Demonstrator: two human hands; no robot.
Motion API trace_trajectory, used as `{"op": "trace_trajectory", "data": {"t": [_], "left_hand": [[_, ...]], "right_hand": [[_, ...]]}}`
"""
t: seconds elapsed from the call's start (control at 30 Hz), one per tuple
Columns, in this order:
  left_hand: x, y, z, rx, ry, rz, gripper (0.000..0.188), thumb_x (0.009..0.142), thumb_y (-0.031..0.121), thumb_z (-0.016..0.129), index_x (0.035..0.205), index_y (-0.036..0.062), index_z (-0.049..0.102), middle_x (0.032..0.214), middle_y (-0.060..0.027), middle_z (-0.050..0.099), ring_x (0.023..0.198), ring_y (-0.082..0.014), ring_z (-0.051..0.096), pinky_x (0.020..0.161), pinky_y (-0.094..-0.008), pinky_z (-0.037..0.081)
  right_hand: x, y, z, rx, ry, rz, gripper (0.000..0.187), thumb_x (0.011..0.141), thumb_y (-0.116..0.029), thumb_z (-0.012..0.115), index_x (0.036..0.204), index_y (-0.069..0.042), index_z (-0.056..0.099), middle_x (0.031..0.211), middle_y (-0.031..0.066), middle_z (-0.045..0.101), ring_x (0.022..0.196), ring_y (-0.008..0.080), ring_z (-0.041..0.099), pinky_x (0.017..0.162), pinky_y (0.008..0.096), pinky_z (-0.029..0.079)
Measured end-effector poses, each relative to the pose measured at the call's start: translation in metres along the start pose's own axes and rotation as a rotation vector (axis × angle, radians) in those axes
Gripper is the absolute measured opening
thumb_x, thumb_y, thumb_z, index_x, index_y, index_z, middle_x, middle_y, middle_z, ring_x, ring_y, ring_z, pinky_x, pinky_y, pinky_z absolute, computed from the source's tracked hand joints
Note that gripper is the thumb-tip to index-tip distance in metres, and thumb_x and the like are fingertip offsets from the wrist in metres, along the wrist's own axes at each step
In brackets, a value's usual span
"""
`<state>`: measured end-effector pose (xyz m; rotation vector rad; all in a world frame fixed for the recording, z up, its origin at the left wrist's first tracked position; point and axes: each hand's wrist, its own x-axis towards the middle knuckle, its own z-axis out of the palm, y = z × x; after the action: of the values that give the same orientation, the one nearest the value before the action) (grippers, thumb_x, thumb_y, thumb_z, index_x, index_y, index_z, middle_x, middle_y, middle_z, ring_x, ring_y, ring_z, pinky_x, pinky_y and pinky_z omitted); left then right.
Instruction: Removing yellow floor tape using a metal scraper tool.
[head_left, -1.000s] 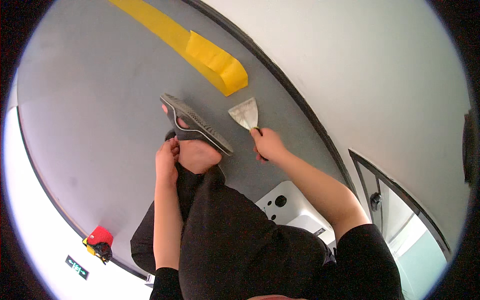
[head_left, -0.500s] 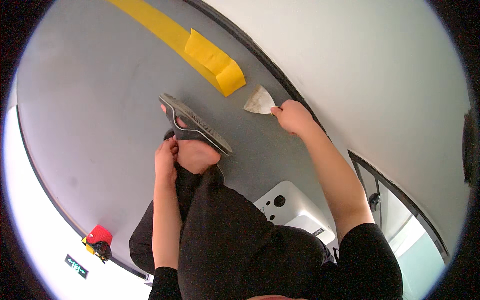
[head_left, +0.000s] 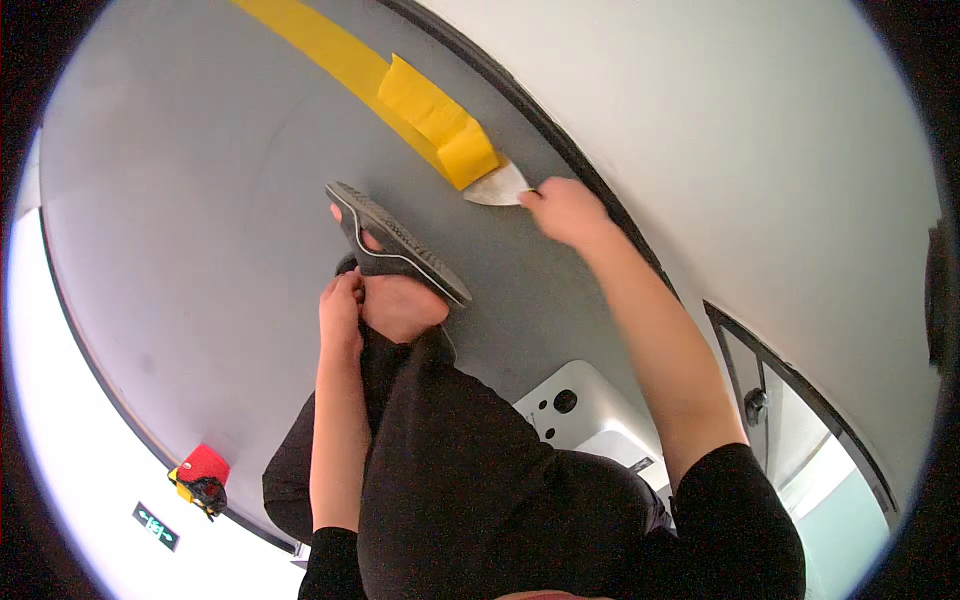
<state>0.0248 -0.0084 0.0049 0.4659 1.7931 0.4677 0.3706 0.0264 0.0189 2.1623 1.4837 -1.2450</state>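
My right hand (head_left: 568, 210) is closed round the handle of a putty knife (head_left: 497, 187), most of the handle hidden in the fist. Its broad metal blade meets the near end of a yellow floor tape (head_left: 468, 158), partly under or against it. That end of the tape is peeled up and folded back on itself. Beside my ankle, my left hand (head_left: 341, 305) has its fingers curled in; what they hold, if anything, is hidden. A dark sandal (head_left: 398, 240) is on my foot (head_left: 405, 308), sole edge turned toward the tape.
The yellow strip runs along the grey floor (head_left: 200, 220) to the far left. A black skirting (head_left: 560, 140) edges the white wall on the right. A white plastic stool (head_left: 580, 410) with round holes stands by my leg. A red and yellow item (head_left: 203, 470) lies at the lower left.
My right hand has moved the putty knife forward and left, bringing its blade from bare floor to the tape's end. My left hand stays by my ankle.
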Motion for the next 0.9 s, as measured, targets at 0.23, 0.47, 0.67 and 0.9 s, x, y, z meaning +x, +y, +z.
{"op": "trace_trajectory", "data": {"t": [0.23, 0.47, 0.67, 0.9], "left_hand": [[-0.011, 0.008, 0.004, -0.137, -0.010, 0.016, 0.018, 0.088, 0.022, 0.058, 0.087, 0.0043, 0.063, 0.078, 0.0006, 0.060, 0.067, -0.0090, 0.049, 0.059, -0.0242, 0.037], [-0.011, 0.009, 0.003, -0.053, -0.034, 0.015, 0.023, 0.088, 0.021, 0.057, 0.093, 0.0008, 0.065, 0.086, -0.0029, 0.062, 0.075, -0.0105, 0.053, 0.066, -0.0255, 0.041], [-0.003, 0.003, 0.012, 0.127, -0.017, 0.188, 0.039, 0.087, 0.021, 0.051, 0.113, -0.0071, 0.061, 0.100, -0.0150, 0.067, 0.096, -0.0254, 0.061, 0.085, -0.0330, 0.046], [-0.019, 0.004, 0.021, 0.746, 0.028, 0.542, 0.056, 0.093, 0.038, 0.040, 0.133, -0.0022, 0.047, 0.127, -0.0263, 0.053, 0.116, -0.0398, 0.053, 0.100, -0.0443, 0.040]], "right_hand": [[-0.005, -0.010, -0.008, 0.104, -0.081, 0.049, 0.041, 0.092, -0.034, 0.052, 0.093, 0.004, 0.067, 0.085, 0.0224, 0.068, 0.082, 0.0356, 0.067, 0.076, 0.0457, 0.052], [-0.020, -0.054, -0.034, 0.195, -0.094, 0.061, 0.035, 0.090, -0.027, 0.053, 0.086, 0.005, 0.065, 0.065, 0.0177, 0.065, 0.061, 0.0310, 0.067, 0.062, 0.0418, 0.053], [0.031, -0.066, -0.016, -0.063, 0.018, -0.027, 0.033, 0.085, -0.023, 0.054, 0.098, 0.005, 0.067, 0.097, 0.0264, 0.066, 0.089, 0.0353, 0.067, 0.078, 0.0456, 0.053], [-0.005, -0.030, -0.024, 0.270, 0.067, -0.147, 0.033, 0.089, -0.027, 0.054, 0.089, 0.003, 0.066, 0.076, 0.0153, 0.066, 0.067, 0.0249, 0.065, 0.057, 0.0385, 0.052]]}}
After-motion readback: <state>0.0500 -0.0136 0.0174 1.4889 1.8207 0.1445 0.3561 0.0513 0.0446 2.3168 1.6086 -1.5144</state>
